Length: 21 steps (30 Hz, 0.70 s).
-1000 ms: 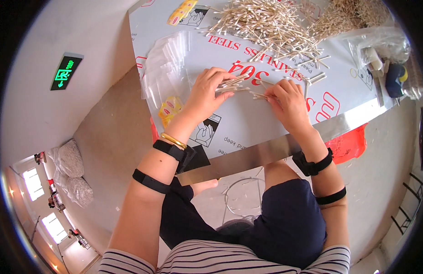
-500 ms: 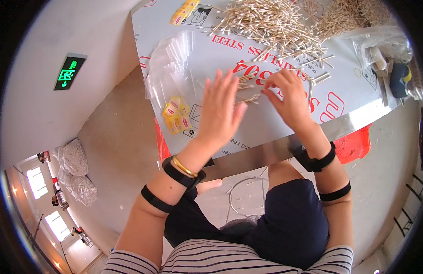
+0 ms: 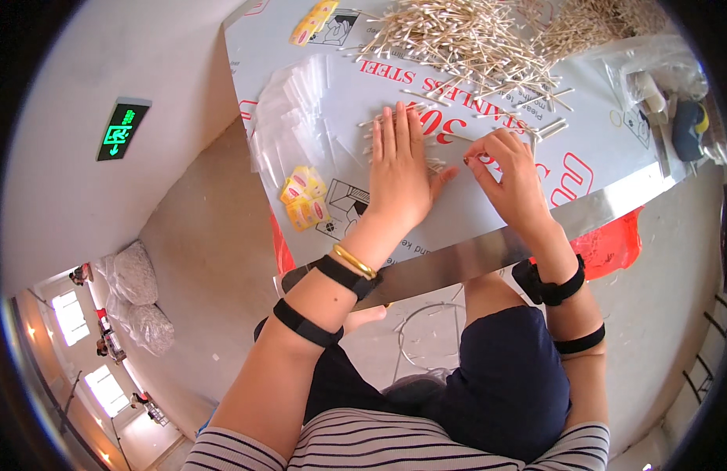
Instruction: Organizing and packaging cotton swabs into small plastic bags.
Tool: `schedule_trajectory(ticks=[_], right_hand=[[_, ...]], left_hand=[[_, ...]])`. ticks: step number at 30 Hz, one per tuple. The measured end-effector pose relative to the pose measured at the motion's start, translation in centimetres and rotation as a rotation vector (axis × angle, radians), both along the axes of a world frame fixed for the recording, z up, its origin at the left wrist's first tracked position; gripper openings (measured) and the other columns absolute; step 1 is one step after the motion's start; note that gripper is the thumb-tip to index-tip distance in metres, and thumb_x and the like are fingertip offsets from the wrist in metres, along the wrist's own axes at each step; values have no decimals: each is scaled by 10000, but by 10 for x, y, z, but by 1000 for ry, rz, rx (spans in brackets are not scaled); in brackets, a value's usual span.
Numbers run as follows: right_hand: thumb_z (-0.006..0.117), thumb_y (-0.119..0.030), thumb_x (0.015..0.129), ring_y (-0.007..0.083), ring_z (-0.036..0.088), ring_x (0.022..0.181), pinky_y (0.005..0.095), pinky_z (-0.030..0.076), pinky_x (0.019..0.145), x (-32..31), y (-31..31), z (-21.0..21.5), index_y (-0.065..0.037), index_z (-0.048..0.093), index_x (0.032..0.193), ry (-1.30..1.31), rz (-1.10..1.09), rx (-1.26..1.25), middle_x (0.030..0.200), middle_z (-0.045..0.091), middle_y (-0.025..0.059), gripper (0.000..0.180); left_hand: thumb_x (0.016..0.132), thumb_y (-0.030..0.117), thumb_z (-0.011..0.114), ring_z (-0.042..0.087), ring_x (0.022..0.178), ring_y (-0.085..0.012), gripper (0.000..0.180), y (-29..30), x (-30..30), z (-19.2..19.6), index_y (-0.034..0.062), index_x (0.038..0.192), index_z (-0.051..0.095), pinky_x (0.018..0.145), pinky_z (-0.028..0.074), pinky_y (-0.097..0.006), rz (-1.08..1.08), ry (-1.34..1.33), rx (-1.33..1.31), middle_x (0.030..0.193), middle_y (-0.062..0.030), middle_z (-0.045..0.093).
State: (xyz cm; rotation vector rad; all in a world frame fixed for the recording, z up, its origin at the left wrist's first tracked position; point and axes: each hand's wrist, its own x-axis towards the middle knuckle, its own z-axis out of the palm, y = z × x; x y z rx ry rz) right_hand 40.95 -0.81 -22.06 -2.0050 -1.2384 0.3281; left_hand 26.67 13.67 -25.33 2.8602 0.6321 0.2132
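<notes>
My left hand [image 3: 399, 173] lies flat with its fingers stretched out over a small group of cotton swabs [image 3: 436, 166]. Most of that group is hidden beneath the palm; some tips stick out on both sides. Just to its right, my right hand [image 3: 511, 177] has thumb and forefinger brought together, and what is between them, if anything, is too small to make out. Beyond both hands spreads a large heap of loose cotton swabs [image 3: 458, 39]. Clear plastic sleeves [image 3: 289, 118] lie left of my left hand, with yellow printed cards [image 3: 305, 200] at their near end.
The metal-topped table [image 3: 473, 259] has a protective film with red print. More yellow cards [image 3: 314, 21] lie at the far left. At the right are a clear plastic bag [image 3: 654, 67] and a dark roll-shaped object [image 3: 688, 129]. A red bag [image 3: 611, 243] hangs below the table edge.
My left hand has moved right and settled flat over the small group of swabs. My right hand has shifted slightly right and nearer, with its fingertips closer together.
</notes>
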Motion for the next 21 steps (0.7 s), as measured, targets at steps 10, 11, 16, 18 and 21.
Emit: schedule_trajectory(ticks=[10, 11, 16, 18, 21], right_hand=[[742, -101, 878, 307, 582, 1050, 438, 452, 949, -2, -4, -3, -96, 695, 1021, -92, -43, 13, 1043, 635, 77, 151], [742, -101, 878, 307, 582, 1050, 438, 452, 949, -2, -5, -4, -96, 695, 1021, -92, -44, 11, 1043, 635, 77, 151], [798, -116, 830, 301, 571, 1111, 438, 473, 981, -11, 8, -7, -112, 672, 1170, -129, 143, 109, 1172, 618, 79, 363], [805, -124, 826, 299, 567, 1117, 435, 476, 987, -15, 13, -9, -113, 665, 1188, -142, 152, 90, 1192, 607, 79, 389], [817, -132, 814, 296, 563, 1121, 431, 481, 984, -18, 19, -11, -110, 656, 1186, -172, 162, 38, 1198, 588, 75, 406]], left_hand=[[1069, 553, 433, 102, 1588, -481, 916, 2, 15, -16, -176, 1573, 201, 1292, 60, -551, 169, -97, -2, 1669, -374, 155], [1069, 553, 433, 102, 1588, -481, 916, 3, 15, -14, -176, 1573, 201, 1292, 60, -551, 168, -96, -5, 1669, -374, 155], [1130, 477, 265, 97, 1610, -397, 727, 40, -1, -5, -29, 1646, 183, 1285, 26, -566, 127, -202, -197, 1722, -247, 156], [1133, 479, 244, 118, 1616, -347, 710, 49, -7, -11, 3, 1656, 188, 1287, 29, -557, 129, -181, -118, 1732, -193, 183], [1136, 460, 242, 138, 1616, -323, 673, 56, -13, -16, 42, 1662, 215, 1289, 35, -552, 16, -22, -5, 1734, -151, 210]])
